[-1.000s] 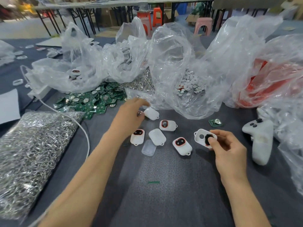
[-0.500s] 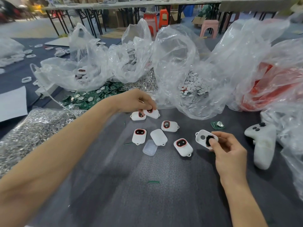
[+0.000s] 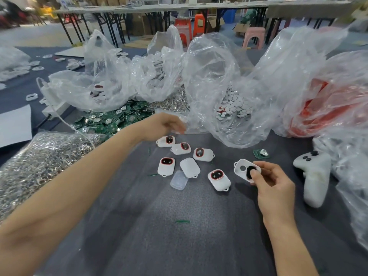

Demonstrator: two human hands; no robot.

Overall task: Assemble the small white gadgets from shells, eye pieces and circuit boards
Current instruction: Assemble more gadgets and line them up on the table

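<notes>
My right hand (image 3: 272, 184) grips a white shell (image 3: 242, 166), its thumb pressing a black eye piece (image 3: 251, 172) into it. Several small white gadgets with red-rimmed dark eyes lie on the grey cloth, among them one at the far left (image 3: 166, 140), one beside it (image 3: 181, 148) and one nearest the right hand (image 3: 219, 179). A plain white shell (image 3: 190, 167) lies face down in the middle, with a clear cover (image 3: 179, 179) by it. My left hand (image 3: 165, 124), blurred, hovers just above the far gadgets, fingers loose and holding nothing. A single circuit board (image 3: 261, 153) lies at the right.
A heap of green circuit boards (image 3: 111, 120) lies behind the left hand. A bag of metal rings (image 3: 39, 160) fills the left. Clear bags (image 3: 219, 80) with white parts stand behind, a red-filled bag (image 3: 322, 108) at the right. A white controller-shaped object (image 3: 314, 176) lies right.
My left hand set two gadgets down at the far side of the group and has lifted off them. My right hand keeps its hold on the shell.
</notes>
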